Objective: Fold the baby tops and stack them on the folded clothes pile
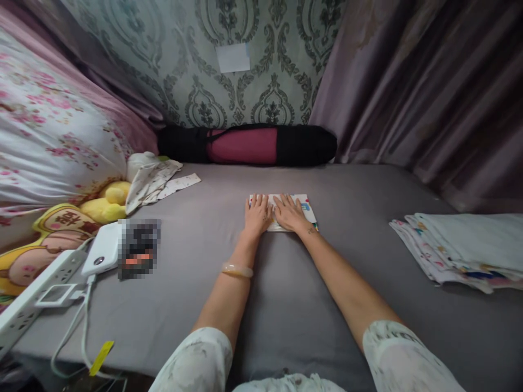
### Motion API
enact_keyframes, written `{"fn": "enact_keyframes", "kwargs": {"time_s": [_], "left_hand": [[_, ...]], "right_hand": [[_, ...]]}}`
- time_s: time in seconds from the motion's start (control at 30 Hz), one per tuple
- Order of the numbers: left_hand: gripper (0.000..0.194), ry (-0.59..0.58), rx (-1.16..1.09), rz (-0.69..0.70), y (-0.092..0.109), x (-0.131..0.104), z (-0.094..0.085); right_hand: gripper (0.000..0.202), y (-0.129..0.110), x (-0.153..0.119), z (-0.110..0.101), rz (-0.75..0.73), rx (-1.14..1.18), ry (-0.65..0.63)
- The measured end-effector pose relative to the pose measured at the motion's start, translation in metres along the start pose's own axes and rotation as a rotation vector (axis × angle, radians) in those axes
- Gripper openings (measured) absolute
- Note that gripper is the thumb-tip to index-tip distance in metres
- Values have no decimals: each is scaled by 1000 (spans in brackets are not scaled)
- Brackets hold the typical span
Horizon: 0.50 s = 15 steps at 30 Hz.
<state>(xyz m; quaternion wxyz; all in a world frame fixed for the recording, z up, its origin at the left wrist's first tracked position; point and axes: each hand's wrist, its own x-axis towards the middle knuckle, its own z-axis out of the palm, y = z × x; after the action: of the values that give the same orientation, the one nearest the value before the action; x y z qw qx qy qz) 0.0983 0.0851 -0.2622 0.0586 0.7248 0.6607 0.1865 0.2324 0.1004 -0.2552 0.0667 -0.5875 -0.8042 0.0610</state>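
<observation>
A small folded cloth [309, 215], white with coloured prints, lies on the grey sheet [196, 218] in front of me. My left hand [258, 213] rests flat on its left part, fingers stretched out and pointing away from me. On its middle lies my right hand [289, 213], also flat, with the fingers a little apart. Both hands press on the cloth's top and hide much of it. The two hands are close together, almost touching at the thumbs.
At the right is a stack of folded printed cloths [469, 234]. A long black and maroon bag [245, 144] lies along the back wall. On the left are a power strip [41, 294], a white power bank [104, 247], cables, yellow plush toys [104, 207] and a crumpled cloth [151, 182].
</observation>
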Motion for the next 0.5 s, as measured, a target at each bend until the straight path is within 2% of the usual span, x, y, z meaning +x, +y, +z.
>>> {"fn": "enact_keyframes", "kwargs": {"time_s": [0.13, 0.27, 0.4, 0.5], "left_hand": [[51, -116, 36, -14, -2, 2, 6], [51, -79, 53, -3, -3, 1, 3], [54, 14, 65, -26, -4, 0, 3], [56, -62, 70, -49, -7, 1, 7]], "right_hand": [[55, 1, 1, 6, 1, 8, -10], [55, 1, 1, 2, 17, 35, -2], [56, 8, -3, -1, 101, 15, 90], [57, 12, -4, 3, 139, 11, 67]]}}
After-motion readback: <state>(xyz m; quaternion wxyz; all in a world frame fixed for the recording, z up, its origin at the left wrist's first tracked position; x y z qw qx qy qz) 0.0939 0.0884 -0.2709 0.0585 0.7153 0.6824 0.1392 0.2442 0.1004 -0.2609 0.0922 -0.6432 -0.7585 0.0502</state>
